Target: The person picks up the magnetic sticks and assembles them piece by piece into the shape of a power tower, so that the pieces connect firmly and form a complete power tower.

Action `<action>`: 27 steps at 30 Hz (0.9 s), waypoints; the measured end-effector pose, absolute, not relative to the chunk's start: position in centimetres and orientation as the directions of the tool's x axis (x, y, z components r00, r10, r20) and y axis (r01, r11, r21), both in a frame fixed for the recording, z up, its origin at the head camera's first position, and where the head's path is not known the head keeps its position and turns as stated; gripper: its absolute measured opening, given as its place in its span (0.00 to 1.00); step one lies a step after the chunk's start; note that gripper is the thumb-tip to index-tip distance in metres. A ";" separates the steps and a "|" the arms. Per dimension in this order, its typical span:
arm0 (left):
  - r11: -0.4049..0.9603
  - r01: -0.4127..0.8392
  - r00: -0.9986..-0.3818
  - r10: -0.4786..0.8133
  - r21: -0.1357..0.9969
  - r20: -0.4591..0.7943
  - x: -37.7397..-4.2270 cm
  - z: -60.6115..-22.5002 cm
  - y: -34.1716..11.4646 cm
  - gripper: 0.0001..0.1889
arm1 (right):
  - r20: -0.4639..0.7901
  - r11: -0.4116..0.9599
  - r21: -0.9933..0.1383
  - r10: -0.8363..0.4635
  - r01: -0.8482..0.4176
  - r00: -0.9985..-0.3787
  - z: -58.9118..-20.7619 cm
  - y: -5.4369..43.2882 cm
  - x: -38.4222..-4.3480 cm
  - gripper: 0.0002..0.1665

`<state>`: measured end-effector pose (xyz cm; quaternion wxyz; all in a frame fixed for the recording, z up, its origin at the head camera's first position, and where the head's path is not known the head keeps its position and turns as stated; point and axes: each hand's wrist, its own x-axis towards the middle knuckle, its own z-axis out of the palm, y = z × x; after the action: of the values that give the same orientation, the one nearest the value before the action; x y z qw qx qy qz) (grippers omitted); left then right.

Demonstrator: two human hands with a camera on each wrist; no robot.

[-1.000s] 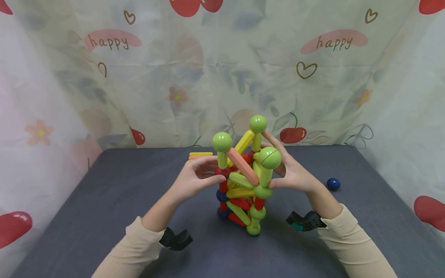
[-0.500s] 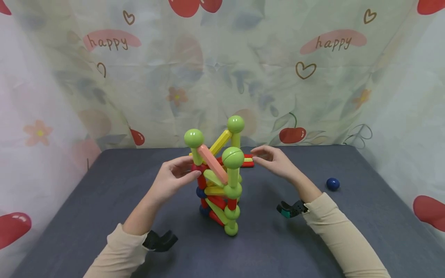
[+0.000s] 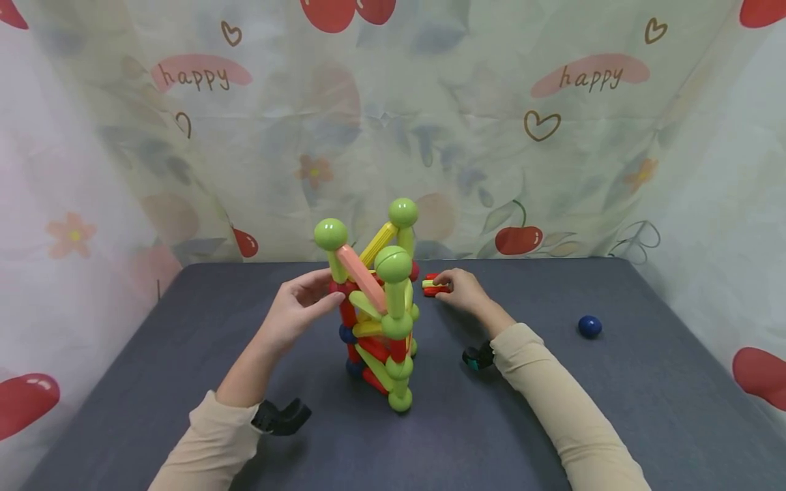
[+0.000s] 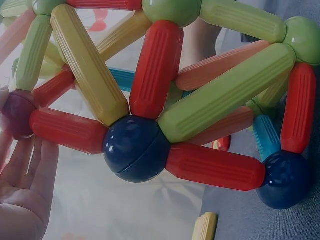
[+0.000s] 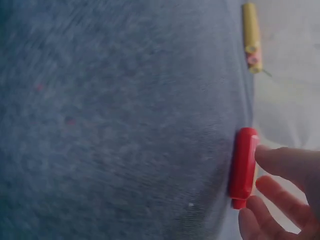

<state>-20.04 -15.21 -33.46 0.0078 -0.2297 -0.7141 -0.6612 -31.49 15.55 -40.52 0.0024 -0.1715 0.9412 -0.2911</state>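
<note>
A tall tower of magnetic sticks and balls (image 3: 397,326) stands upright on the table, with three green balls at its top. My left hand (image 3: 297,303) holds its left side at a dark red ball (image 4: 19,114), thumb in front and fingers behind. Farther back, my right hand (image 3: 463,290) reaches a small group of loose sticks, red ones (image 3: 432,292) with a yellow one (image 3: 430,284) between. In the right wrist view the thumb and fingers lie spread around a red stick (image 5: 244,162); no firm grip shows.
A loose blue ball (image 3: 590,326) rests on the dark table (image 3: 522,436) at the right. Behind the tower, yellow and pink sticks (image 5: 251,40) lie near the back edge. A printed curtain (image 3: 381,136) hangs beyond the table.
The tower has shifted left with my left hand on it. My right hand has let go of the tower and moved to the loose sticks at the back.
</note>
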 end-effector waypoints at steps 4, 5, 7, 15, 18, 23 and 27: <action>-0.005 0.344 -0.884 0.335 0.939 0.326 -20.0 -33.6 -15.2 0.23 | 0.065 0.833 -0.477 -0.286 -0.282 -0.956 -40.8 15.3 -31.6 0.15; -0.012 0.347 -0.881 0.341 0.938 0.329 -20.0 -33.7 -15.3 0.22 | 0.054 0.845 -0.462 -0.275 -0.268 -0.960 -40.8 15.2 -31.6 0.15; -0.021 0.354 -0.873 0.351 0.935 0.339 -20.0 -33.8 -15.3 0.22 | 0.031 0.861 -0.443 -0.262 -0.248 -0.965 -40.8 15.3 -31.5 0.14; -0.023 0.344 -0.875 0.354 0.939 0.329 -19.9 -33.9 -15.1 0.23 | 0.024 0.808 -0.543 -0.256 -0.227 -0.966 -39.0 16.8 -30.6 0.14; -0.027 0.335 -0.874 0.365 0.942 0.321 -20.0 -33.9 -14.8 0.25 | 0.090 0.727 -0.636 -0.261 -0.257 -0.961 -36.8 17.9 -29.5 0.14; -0.011 0.334 -0.867 0.388 0.943 0.312 -20.4 -33.8 -13.8 0.27 | 0.233 0.548 -0.766 -0.249 -0.336 -0.940 -31.1 19.0 -26.9 0.19; 0.016 0.338 -0.864 0.403 0.941 0.303 -20.8 -33.8 -12.8 0.27 | 0.392 0.353 -0.827 -0.197 -0.438 -0.899 -26.3 18.7 -24.4 0.19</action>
<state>-20.82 -12.77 -33.78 -0.0249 -0.2599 -0.7124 -0.6514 -24.35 18.68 -26.34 -0.1125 -0.1949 0.8148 -0.5343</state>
